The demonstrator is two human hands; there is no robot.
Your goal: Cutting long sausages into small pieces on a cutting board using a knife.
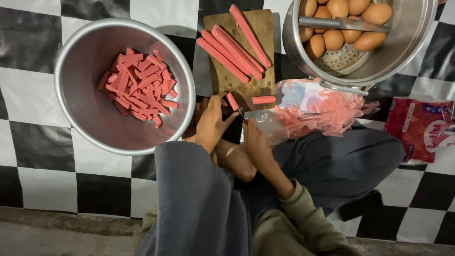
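A wooden cutting board point(222, 28) lies on the checkered mat with several long pink sausages point(230, 45) on it. At the board's near edge my left hand point(211, 124) pinches a short sausage piece point(232, 101). Another short piece point(263, 100) lies just right of it. My right hand point(256, 142) grips a small knife point(241, 114), whose blade tip meets the held piece. A metal bowl point(90, 118) to the left of the board holds several cut sausage sticks point(138, 85).
A steel pot point(407, 42) with a strainer insert and several brown eggs point(339, 23) stands at the top right. Crumpled pink plastic wrappers point(322, 111) lie below it, and a red packet point(419, 128) lies at the right. My knees fill the lower middle.
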